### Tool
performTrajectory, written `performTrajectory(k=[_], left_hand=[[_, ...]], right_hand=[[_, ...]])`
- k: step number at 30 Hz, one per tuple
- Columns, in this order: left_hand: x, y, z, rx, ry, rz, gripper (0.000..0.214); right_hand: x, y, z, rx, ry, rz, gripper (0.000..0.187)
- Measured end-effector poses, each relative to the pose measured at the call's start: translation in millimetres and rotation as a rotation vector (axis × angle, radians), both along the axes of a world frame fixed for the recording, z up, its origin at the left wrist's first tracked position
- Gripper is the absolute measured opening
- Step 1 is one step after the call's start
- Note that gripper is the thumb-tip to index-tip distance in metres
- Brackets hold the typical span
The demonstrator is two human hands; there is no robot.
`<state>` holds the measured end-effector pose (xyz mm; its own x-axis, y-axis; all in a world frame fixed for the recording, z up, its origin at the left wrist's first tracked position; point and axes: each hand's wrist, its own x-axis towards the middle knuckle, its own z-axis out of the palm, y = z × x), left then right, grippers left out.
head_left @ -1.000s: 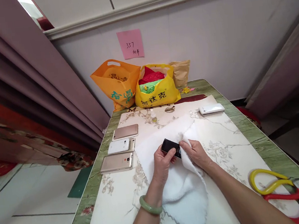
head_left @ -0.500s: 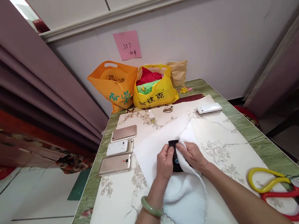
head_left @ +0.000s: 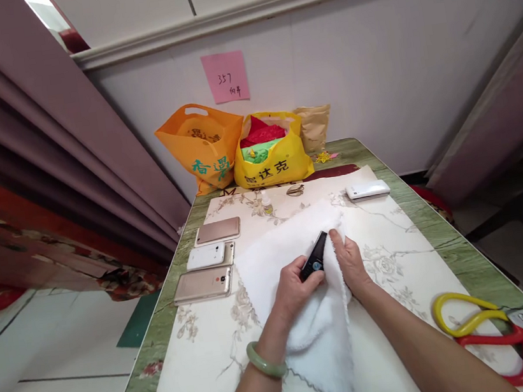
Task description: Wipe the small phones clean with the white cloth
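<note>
A small black mobile phone [head_left: 316, 254] is tilted in my left hand [head_left: 295, 288], whose thumb presses across its lower end beside a round bluish button. My right hand [head_left: 351, 261] grips a white cloth [head_left: 327, 309] with scalloped edges, bunched against the phone's right side. The cloth's other part lies spread on the table under both hands. Part of the phone is hidden by the cloth and my fingers.
Several phones, including a gold one [head_left: 203, 285], lie at left. A white device [head_left: 367, 190] lies at right rear. Large scissors [head_left: 494, 335] rest at the right front. An orange bag [head_left: 204, 145], a yellow bag [head_left: 274, 162] and a small bottle [head_left: 267, 204] stand behind.
The phone has turned from upright to a slant, leaning right at the top. My left thumb has shifted to its lower end, and my right hand with the cloth has moved right.
</note>
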<state>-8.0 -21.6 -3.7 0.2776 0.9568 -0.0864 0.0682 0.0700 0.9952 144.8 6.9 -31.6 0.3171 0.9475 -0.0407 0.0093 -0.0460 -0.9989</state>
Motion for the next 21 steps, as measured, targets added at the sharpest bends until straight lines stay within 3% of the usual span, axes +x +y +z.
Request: performTrajectory(k=[2,4,6,8,13,21], left_hand=[[-0.5,3.5,-3.5,-0.108,-0.122,0.092,0.027],[-1.0,8.7,-6.9,-0.156,-0.268,0.283,0.031],[-1.5,14.0,-9.3,-0.133,-0.418,0.506,0.034],[-1.7,17.8,-10.8,-0.093,-0.521,0.637,0.036],[-1.8,19.8,-13.7,-0.053,-0.487,0.567,0.035],[-6.2,16.2,-9.0,-0.083,-0.342,0.396,0.031]], right_hand=[[0.5,0.1,-2.9,0.016,-0.029,0.021,0.051],[0.4,-1.0,-5.2,0.047,-0.090,0.084,0.050],[0.1,-2.7,-5.2,0.075,-0.152,0.189,0.048],[0.1,-4.4,-2.9,0.098,-0.200,0.318,0.046],[0.9,-5.8,2.1,0.132,-0.234,0.493,0.042],[-0.5,-5.1,-3.9,0.087,-0.188,0.360,0.047]])
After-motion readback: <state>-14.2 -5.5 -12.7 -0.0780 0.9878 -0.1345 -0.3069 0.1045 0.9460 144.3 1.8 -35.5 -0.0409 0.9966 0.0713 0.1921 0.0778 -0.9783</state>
